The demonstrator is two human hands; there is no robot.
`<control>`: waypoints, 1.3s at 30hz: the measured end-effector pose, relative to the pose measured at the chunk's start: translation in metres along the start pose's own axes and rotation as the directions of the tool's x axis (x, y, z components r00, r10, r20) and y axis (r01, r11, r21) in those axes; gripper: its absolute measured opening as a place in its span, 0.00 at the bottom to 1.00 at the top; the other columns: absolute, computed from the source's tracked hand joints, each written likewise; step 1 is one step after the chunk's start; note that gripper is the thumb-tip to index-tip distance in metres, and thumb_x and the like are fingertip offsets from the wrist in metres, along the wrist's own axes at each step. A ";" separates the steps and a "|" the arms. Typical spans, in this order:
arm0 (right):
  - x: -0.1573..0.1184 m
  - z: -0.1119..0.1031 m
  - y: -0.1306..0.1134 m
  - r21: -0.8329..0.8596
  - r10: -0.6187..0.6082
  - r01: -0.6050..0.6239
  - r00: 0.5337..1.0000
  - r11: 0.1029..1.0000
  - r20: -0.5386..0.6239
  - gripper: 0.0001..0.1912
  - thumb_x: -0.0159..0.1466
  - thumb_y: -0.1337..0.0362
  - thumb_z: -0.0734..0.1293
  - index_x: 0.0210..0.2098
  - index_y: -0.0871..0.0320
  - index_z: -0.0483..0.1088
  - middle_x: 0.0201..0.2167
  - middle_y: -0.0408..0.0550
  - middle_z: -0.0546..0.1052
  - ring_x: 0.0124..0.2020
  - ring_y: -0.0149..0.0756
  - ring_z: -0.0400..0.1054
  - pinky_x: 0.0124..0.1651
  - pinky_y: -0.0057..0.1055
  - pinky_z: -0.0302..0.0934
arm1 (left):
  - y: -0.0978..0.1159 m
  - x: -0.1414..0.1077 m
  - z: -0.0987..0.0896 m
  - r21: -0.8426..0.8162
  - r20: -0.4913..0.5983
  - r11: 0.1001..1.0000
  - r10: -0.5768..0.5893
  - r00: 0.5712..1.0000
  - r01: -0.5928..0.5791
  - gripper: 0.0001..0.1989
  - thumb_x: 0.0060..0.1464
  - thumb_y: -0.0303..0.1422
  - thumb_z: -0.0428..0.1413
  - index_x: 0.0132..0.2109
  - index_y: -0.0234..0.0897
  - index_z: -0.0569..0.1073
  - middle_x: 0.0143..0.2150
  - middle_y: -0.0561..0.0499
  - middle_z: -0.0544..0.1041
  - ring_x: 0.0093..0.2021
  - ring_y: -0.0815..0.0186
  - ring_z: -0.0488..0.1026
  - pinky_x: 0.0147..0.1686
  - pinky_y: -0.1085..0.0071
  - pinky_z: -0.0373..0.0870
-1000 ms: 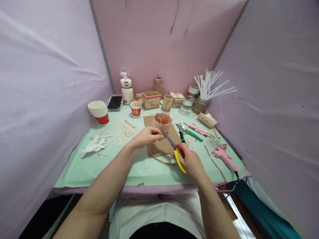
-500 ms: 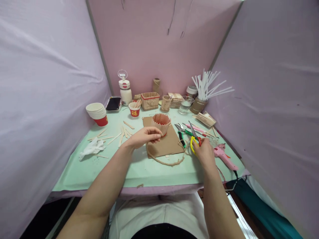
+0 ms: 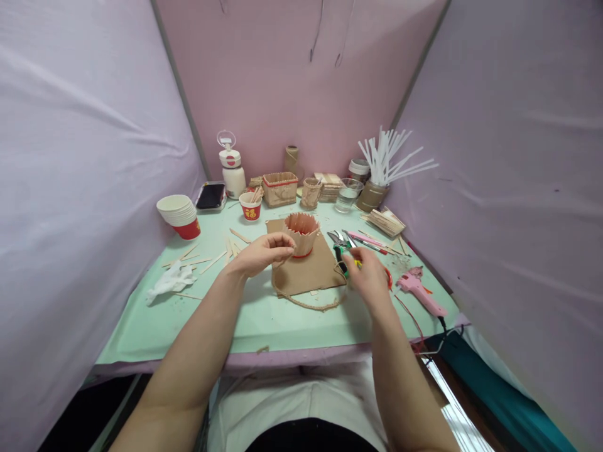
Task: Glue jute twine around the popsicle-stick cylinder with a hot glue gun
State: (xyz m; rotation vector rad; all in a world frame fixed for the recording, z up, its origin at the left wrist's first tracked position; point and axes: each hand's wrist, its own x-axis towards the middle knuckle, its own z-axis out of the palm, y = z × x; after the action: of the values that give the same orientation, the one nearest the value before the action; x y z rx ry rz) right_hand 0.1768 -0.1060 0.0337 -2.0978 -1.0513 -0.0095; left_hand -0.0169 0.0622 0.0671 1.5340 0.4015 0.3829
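Note:
My left hand (image 3: 269,252) is closed in a pinch on one end of a jute twine cord (image 3: 311,306), beside a paper cup ringed with wooden sticks (image 3: 302,233). The cup stands upright on a piece of brown cardboard (image 3: 306,275). From my left hand the cord droops in a loop over the cardboard's front edge towards my right hand (image 3: 368,276). That hand hovers with thumb and fingers a little apart, seemingly holding nothing. Scissors with red and yellow handles (image 3: 389,278) lie partly hidden beneath it, near green-handled pliers (image 3: 338,256).
A pink glue gun (image 3: 421,293) with its cable lies at the right. Loose sticks (image 3: 239,236) and a crumpled tissue (image 3: 170,281) are at the left. Stacked paper cups (image 3: 179,217), a bottle (image 3: 232,176), a stick basket (image 3: 279,189) and a water bowl (image 3: 348,196) stand farther back.
My right hand has let go of the scissors, which now lie on the table, and has shifted left towards the cord. My left hand keeps its pinch beside the cup.

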 end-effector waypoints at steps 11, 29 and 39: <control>-0.016 0.057 -0.067 0.710 -0.089 -0.378 0.847 0.594 0.525 0.17 0.57 0.52 0.67 0.38 0.58 0.67 0.27 0.43 0.75 0.25 0.30 0.68 0.29 0.26 0.59 | -0.001 0.000 -0.002 -0.006 -0.038 1.000 0.013 0.999 -0.013 0.08 0.45 0.30 0.59 0.34 0.33 0.69 0.29 0.52 0.74 0.32 0.70 0.73 0.36 0.71 0.69; 0.011 0.060 -0.033 -0.194 -0.242 0.305 0.925 0.932 0.293 0.10 0.64 0.58 0.63 0.31 0.56 0.72 0.31 0.50 0.77 0.33 0.40 0.69 0.34 0.31 0.52 | -0.041 0.019 0.007 0.768 -0.285 0.622 0.114 0.952 0.155 0.07 0.47 0.32 0.55 0.28 0.36 0.77 0.31 0.47 0.79 0.31 0.63 0.73 0.33 0.69 0.64; 0.012 0.069 -0.031 -0.246 -0.238 0.297 0.940 0.923 0.243 0.11 0.64 0.58 0.61 0.30 0.58 0.69 0.34 0.53 0.75 0.39 0.42 0.67 0.39 0.34 0.54 | -0.042 0.019 0.015 0.819 -0.384 0.499 0.109 0.917 0.284 0.09 0.50 0.32 0.51 0.32 0.37 0.77 0.36 0.43 0.79 0.38 0.56 0.74 0.36 0.65 0.64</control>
State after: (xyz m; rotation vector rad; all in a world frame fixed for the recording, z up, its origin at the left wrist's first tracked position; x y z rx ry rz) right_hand 0.1415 -0.0425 0.0090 -2.2208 -1.5396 -0.0791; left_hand 0.0070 0.0580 0.0252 2.4341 1.1308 0.4286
